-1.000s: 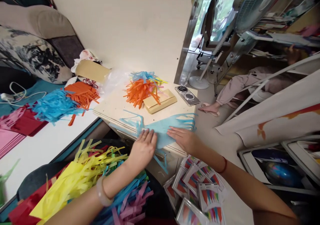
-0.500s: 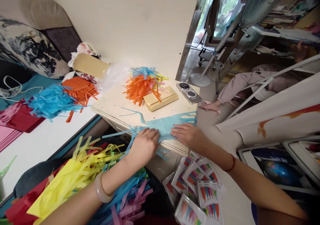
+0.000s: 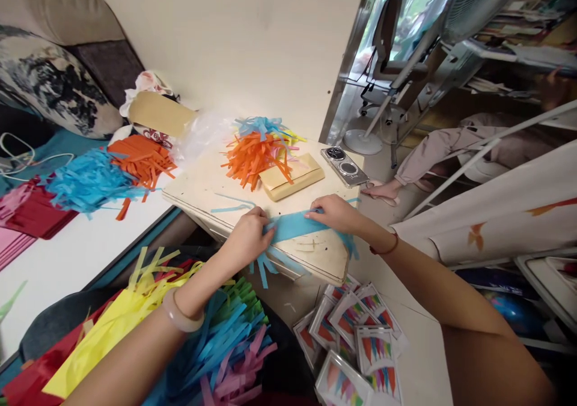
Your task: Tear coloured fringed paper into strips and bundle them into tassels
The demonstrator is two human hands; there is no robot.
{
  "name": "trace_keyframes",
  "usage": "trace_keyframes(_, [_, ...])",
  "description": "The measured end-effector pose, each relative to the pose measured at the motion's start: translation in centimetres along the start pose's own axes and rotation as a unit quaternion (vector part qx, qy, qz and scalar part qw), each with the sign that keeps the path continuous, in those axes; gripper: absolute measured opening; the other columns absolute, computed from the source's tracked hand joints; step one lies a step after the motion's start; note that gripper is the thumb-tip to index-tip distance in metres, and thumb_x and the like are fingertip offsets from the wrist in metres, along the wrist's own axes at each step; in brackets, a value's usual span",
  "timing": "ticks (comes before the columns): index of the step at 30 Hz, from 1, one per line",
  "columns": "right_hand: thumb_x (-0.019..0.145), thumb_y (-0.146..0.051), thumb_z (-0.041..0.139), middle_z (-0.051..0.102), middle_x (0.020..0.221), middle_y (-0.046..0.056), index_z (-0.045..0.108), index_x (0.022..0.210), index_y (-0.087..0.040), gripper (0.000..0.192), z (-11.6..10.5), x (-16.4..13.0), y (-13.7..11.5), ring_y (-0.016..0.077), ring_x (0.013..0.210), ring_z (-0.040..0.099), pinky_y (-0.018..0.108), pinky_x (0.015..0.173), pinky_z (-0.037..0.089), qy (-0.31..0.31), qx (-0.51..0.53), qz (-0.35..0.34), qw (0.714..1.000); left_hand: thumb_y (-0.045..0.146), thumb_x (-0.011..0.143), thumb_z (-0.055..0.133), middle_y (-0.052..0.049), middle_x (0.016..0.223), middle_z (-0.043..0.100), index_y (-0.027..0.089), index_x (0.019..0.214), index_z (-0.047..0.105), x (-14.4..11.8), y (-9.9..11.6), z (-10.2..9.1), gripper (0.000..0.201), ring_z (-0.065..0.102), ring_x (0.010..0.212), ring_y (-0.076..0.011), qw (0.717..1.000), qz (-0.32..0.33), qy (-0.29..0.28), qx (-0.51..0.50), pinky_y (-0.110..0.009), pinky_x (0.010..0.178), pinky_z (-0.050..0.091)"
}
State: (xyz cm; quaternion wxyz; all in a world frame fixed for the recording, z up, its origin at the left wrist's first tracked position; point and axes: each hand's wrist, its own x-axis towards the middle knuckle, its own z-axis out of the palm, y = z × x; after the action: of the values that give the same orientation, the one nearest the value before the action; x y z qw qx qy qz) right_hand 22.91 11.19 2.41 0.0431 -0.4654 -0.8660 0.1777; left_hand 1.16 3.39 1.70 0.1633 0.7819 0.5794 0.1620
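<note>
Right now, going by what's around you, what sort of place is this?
Probably a room in a home used for paper crafts, though a small workshop is possible. The blue paper being handled and the fringed orange paper beyond it suggest crafts; the patterned cushion suggests a home.

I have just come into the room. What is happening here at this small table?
A person is handling a strip of blue paper with both hands: the left hand grips one end, the right hand the other. Its fringes hang past the edge of the small table. Behind it lie an orange fringed bundle, a tan packet and a phone. Yellow fringed paper lies near the left forearm. Another person's leg shows beyond, at the right.
</note>
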Motion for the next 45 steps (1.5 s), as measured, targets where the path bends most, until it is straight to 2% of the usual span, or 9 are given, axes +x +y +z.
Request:
trace_keyframes(10, [0.082,-0.035,0.059,0.064,0.069,0.004,0.069,0.073,-0.014,0.025,0.3,0.3,0.2,0.0138,0.066,0.052,0.023,0.062,0.03,-0.005,-0.008,-0.002,1.0,0.021,0.084,0.052,-0.013,0.088,0.061,0.009,0.076,0.065,1.0,0.0,-0.3,0.019,0.062,0.076,-0.0219,0.989,-0.018,-0.073,0.125,-0.032,0.076,0.049])
trace_keyframes(13, [0.081,-0.035,0.059,0.062,0.066,0.003,0.068,0.072,-0.014,0.025,0.4,0.3,0.4,0.0133,0.064,0.051,0.023,0.06,0.03,0.0,-0.004,-0.007,1.0,0.02,0.082,0.056,-0.015,0.096,0.059,0.007,0.091,0.063,0.5,0.3,-0.5,0.017,0.062,0.08,-0.0234,0.988,-0.022,-0.023,0.149,-0.034,0.075,0.051])
trace_keyframes(16, [0.08,-0.035,0.059,0.059,0.061,0.002,0.067,0.069,-0.014,0.025,0.4,0.4,0.5,0.0119,0.059,0.047,0.023,0.058,0.028,0.003,0.0,-0.016,1.0,0.015,0.083,0.055,-0.019,0.116,0.055,0.009,0.107,0.058,-0.3,1.1,0.0,0.025,0.059,0.099,-0.0273,0.982,0.072,0.069,0.163,-0.04,0.085,0.05])
trace_keyframes(20, [0.079,-0.034,0.058,0.051,0.052,-0.002,0.062,0.06,-0.014,0.028,0.3,0.8,0.6,0.0097,0.054,0.04,0.023,0.054,0.024,-0.004,0.003,-0.03,1.0,0.012,0.087,0.049,-0.019,0.12,0.059,0.007,0.109,0.059,-1.3,2.2,1.8,0.024,0.055,0.113,-0.0267,0.966,0.191,0.052,0.164,-0.041,0.099,0.043])
trace_keyframes(25, [0.081,-0.037,0.058,0.054,0.055,-0.001,0.061,0.063,-0.015,0.029,-0.2,0.8,0.3,0.0113,0.056,0.045,0.024,0.054,0.028,-0.023,-0.034,-0.014,0.999,0.006,0.087,0.044,-0.026,0.123,0.057,-0.002,0.119,0.053,-1.7,3.0,3.2,0.034,0.055,0.117,-0.0284,0.961,0.158,0.01,0.228,-0.041,0.1,0.04])
trace_keyframes(28, [0.08,-0.031,0.062,0.066,0.084,0.009,0.065,0.087,-0.012,0.02,-0.2,-0.7,-0.8,0.0198,0.079,0.057,0.03,0.071,0.04,0.063,-0.126,-0.009,0.99,0.005,0.087,0.043,-0.023,0.112,0.061,-0.002,0.111,0.057,-1.5,3.4,2.9,0.029,0.058,0.111,-0.0283,0.953,0.161,-0.016,0.258,-0.042,0.099,0.041])
trace_keyframes(32, [0.078,-0.019,0.06,0.061,0.115,0.016,0.059,0.113,-0.01,0.036,1.5,-3.1,-2.5,0.0275,0.11,0.053,0.046,0.101,0.034,0.114,-0.163,-0.171,0.965,0.004,0.086,0.044,-0.018,0.095,0.063,-0.001,0.103,0.06,-0.7,3.9,2.6,0.024,0.062,0.095,-0.0254,0.947,0.17,-0.026,0.272,-0.043,0.096,0.042])
trace_keyframes(36, [0.082,-0.011,0.052,0.064,0.113,0.016,0.061,0.11,-0.006,0.029,3.9,-3.4,-2.8,0.0252,0.109,0.056,0.041,0.096,0.044,0.114,-0.149,-0.212,0.959,0.004,0.086,0.045,-0.017,0.092,0.062,0.002,0.1,0.06,-0.2,3.4,2.6,0.021,0.063,0.089,-0.0249,0.953,0.149,-0.012,0.265,-0.039,0.086,0.048])
trace_keyframes(45, [0.089,-0.01,0.048,0.066,0.113,0.016,0.065,0.109,-0.008,0.026,5.7,-3.0,-1.4,0.0222,0.11,0.059,0.038,0.097,0.049,0.181,-0.148,-0.224,0.946,-0.004,0.079,0.036,-0.017,0.075,0.063,0.005,0.078,0.063,-6.5,0.1,-2.4,0.028,0.066,0.069,-0.0285,0.942,-0.029,0.006,0.334,-0.04,0.06,0.053])
